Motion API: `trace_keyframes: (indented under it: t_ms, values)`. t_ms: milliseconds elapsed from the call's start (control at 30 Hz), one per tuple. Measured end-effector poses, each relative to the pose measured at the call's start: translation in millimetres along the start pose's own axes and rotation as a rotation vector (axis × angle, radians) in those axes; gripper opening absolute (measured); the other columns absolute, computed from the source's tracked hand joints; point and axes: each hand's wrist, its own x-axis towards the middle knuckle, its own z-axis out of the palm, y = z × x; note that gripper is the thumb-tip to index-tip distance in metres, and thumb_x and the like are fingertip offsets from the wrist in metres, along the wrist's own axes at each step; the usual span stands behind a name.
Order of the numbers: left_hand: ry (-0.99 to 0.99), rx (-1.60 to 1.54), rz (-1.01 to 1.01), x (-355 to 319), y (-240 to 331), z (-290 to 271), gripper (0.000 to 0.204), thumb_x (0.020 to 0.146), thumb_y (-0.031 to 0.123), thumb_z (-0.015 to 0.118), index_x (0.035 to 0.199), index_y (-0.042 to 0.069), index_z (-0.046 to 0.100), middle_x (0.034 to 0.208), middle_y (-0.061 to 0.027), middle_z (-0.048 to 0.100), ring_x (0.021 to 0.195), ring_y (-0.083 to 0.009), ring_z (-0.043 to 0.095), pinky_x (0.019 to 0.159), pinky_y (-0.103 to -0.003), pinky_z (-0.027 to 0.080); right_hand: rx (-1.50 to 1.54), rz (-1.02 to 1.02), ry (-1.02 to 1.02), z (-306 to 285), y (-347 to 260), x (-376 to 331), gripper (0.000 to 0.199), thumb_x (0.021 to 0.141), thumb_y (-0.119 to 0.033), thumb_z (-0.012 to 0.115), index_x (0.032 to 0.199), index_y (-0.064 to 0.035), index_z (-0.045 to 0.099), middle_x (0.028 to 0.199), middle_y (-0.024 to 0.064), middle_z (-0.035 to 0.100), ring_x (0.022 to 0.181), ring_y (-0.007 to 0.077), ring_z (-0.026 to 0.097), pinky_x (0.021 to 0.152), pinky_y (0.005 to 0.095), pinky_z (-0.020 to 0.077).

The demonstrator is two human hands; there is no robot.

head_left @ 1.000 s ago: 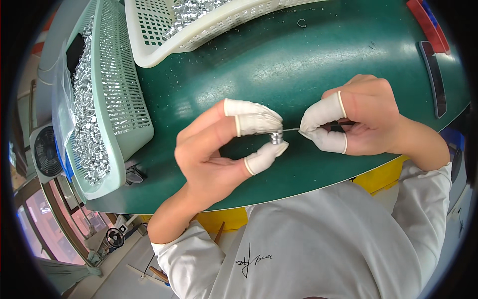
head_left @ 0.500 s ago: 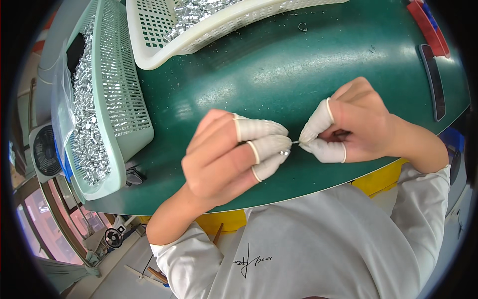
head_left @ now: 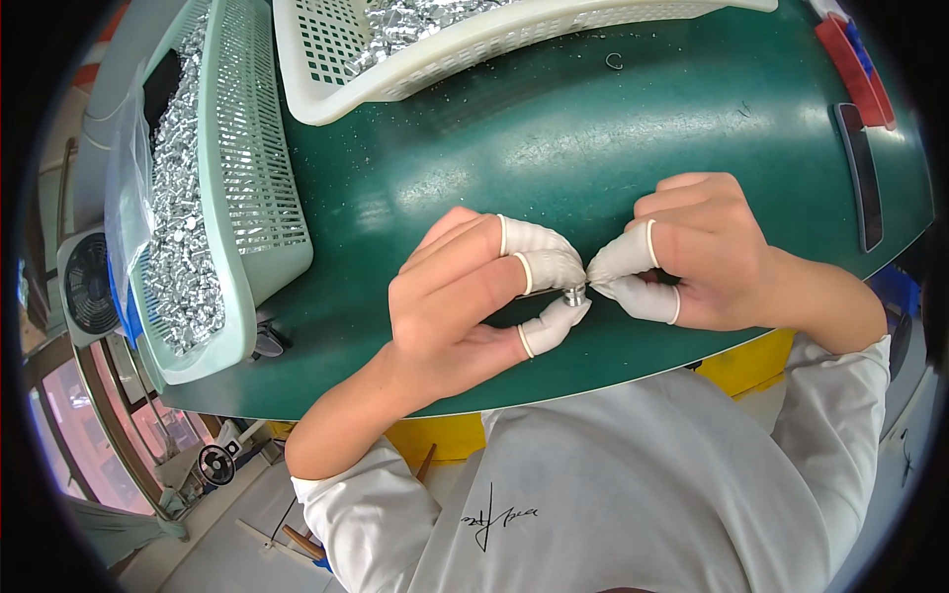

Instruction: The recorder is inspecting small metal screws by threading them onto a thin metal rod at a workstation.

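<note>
1. The left hand [head_left: 465,296] hung just above the green table [head_left: 474,148], its forearm coming in from the lower left, palm turned down and toward the other hand.
2. Its fingers [head_left: 539,259] wore white rubber caps on the tips, as did the thumb, which curled up from below.
3. Those capped tips were pinched together on a small metal part [head_left: 574,294], silvery and round, held at the middle of the table's near edge, just over the green surface.
4. The right hand [head_left: 702,252] came in from the right, its wrist bent and knuckles upward.
5. Its capped thumb and forefinger were pressed together at the same small metal part, touching the tips of the left hand; whether they gripped the part itself or a thin bit sticking out of it could not be told.
6. To the left lay a pale green basket [head_left: 247,198] filled with small shiny metal pieces [head_left: 183,247].
7. A white basket [head_left: 415,74] with more such pieces stood at the far edge.
</note>
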Motion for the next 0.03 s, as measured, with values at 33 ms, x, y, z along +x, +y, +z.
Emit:
trace_keyframes:
  t_ms: [33]
  values:
    - [0.004,0.0,-0.009,1.4,1.1,-2.8,0.029,0.068,-0.001,0.089,0.094,0.0,0.076,0.094,-0.0106,0.075,0.079,-0.021,0.067,0.071,-0.033,0.048,-0.015,0.009,-0.048,-2.1,-0.3,-3.6,0.02,0.076,-0.002,0.083,0.091,-0.011,0.073,0.066,-0.0045,0.067,0.05,0.0106,0.057,0.049,0.026,0.0414]
